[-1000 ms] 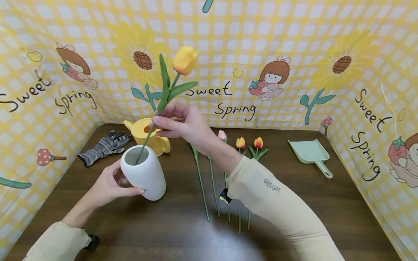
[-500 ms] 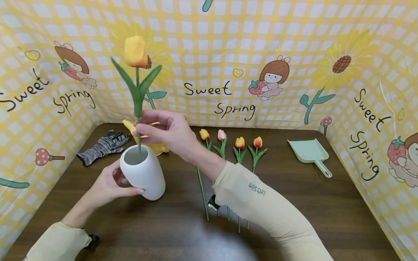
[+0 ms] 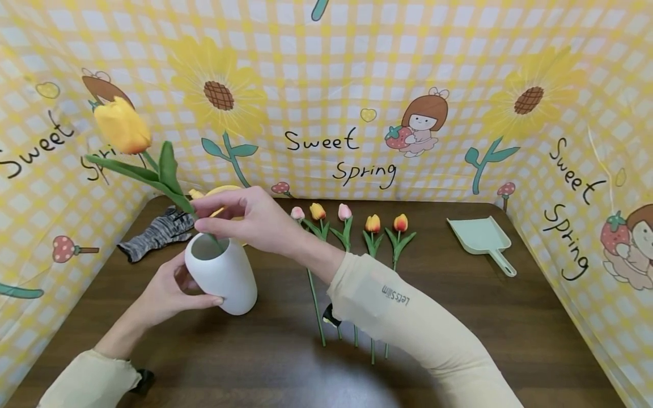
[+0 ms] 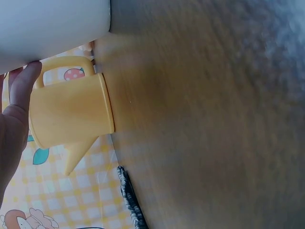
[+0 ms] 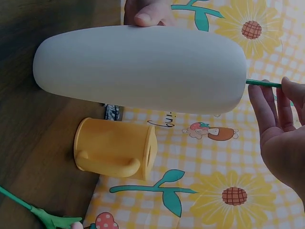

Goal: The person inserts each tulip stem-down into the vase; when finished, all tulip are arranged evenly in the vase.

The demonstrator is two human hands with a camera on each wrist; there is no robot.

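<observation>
A white vase [image 3: 227, 280] stands on the brown table, its mouth facing up. My left hand [image 3: 170, 292] grips the vase's left side, thumb across the front; in the right wrist view that hand [image 5: 150, 12] shows behind the vase. Above the mouth, my right hand [image 3: 250, 218] pinches the stem of a yellow tulip [image 3: 122, 126]. The tulip leans to the left, and its lower stem runs down inside the vase. In the right wrist view the green stem [image 5: 262, 83] enters the vase between rim and fingertips. The stem's lower end is hidden inside.
Several tulips [image 3: 372, 224] in pink, yellow and orange-red lie in a row right of the vase. Behind it is a yellow watering can [image 5: 114, 145], partly hidden in the head view. A grey glove [image 3: 158, 232] lies back left, a pale green dustpan [image 3: 482, 238] back right.
The yellow tulip has swung from leaning right, through upright, to leaning left. My right hand has moved left and down, sinking the stem deeper into the vase. My left hand has stayed put.
</observation>
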